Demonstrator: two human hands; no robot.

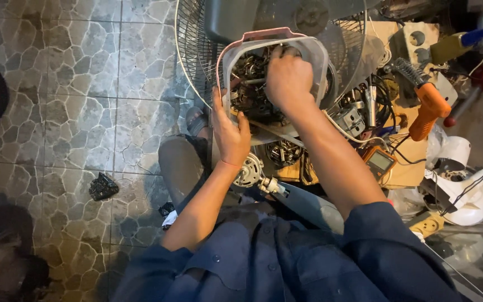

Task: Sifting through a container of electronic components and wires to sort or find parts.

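A clear plastic tub with a pink rim sits in front of me, full of dark metal motor parts. My left hand grips the tub's near left wall, thumb over the rim. My right hand reaches down into the tub among the parts; its fingertips are hidden, so I cannot tell whether it holds one. Below my left wrist lies a small fan motor with a shaft pointing right.
A wire fan guard stands behind the tub. To the right lie an orange heat tool, a handheld meter, loose cables, a white fan base and a wooden board. Stone-pattern floor tiles spread left, with a black scrap.
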